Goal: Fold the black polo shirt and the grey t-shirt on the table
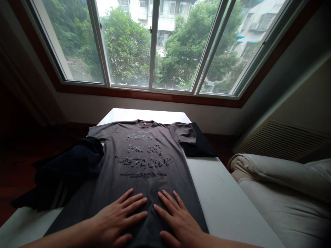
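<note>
From where I stand, I see a gray T-shirt (144, 184) spread out face up on a white desk (230, 196). Its neck points toward the big window (126, 48), and its bottom part is close to the person. Black words are printed on its front, and I can read "true self" there.

The left hand (113, 215) and the right hand (179, 217) both lie on the lower part of the shirt, under the words. They are side by side, with a small gap between them. The grip of each hand is loose, with the fingers apart and stretched out on the cloth.

A heap of dark clothes (73, 162) sits beside the shirt, near the left sleeve side. On the other side, a black piece of cloth (201, 146) pokes out from under the sleeve. A cream padded seat (284, 182) stands right of the desk.
</note>
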Available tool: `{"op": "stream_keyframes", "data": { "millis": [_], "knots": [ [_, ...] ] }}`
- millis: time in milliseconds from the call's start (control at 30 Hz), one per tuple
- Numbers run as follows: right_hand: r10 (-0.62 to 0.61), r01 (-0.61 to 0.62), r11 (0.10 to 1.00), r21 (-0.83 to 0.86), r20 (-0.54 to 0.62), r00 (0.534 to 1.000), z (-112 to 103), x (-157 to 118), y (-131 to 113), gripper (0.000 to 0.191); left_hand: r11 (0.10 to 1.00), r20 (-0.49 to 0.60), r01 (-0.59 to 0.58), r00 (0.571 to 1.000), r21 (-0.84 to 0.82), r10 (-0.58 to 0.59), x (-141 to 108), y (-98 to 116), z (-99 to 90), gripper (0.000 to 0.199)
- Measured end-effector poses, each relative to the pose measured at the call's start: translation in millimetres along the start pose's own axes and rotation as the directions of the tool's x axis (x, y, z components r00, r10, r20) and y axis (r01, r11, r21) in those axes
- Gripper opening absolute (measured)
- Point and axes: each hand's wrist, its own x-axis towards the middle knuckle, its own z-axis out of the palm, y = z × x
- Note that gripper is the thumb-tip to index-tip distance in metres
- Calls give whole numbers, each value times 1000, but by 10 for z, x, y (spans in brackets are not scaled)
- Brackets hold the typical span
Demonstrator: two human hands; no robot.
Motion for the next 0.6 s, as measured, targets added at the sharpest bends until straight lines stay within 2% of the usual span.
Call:
{"op": "stream_keyframes", "data": {
  "millis": [100, 167, 267, 333, 400, 467, 533, 600],
  "knots": [
    [55, -52, 998, 39, -83, 995, -126, 158, 178, 58, 1000, -17, 18, 1000, 3, -18, 23, -115, -19, 85],
    [99, -88, 994, 64, -193, 976, -269, 378, 404, 51, 995, -83, 89, 993, 32, -87, 43, -303, -45, 77],
    [136, -132, 991, 32, -321, 937, -522, 839, 845, 47, 963, -201, 252, 953, 100, -229, 86, -768, -142, 57],
    [174, -191, 982, -13, -346, 922, -673, 1194, 1142, 49, 923, -228, 361, 917, 131, -327, 139, -1156, -237, 49],
    [226, -265, 962, -70, -343, 912, -787, 1565, 1399, 51, 859, -229, 495, 858, 133, -459, 227, -1540, -328, 51],
    [301, -358, 928, -99, -362, 882, -859, 1936, 1606, 53, 755, -245, 647, 754, 112, -610, 352, -1867, -383, 57],
    [372, -434, 896, -95, -375, 849, -901, 2289, 1777, 55, 666, -272, 741, 661, 86, -699, 505, -2110, -384, 62],
    [414, -476, 875, -87, -377, 829, -928, 2607, 1926, 58, 618, -284, 784, 607, 62, -742, 660, -2270, -339, 65]
  ]
}}
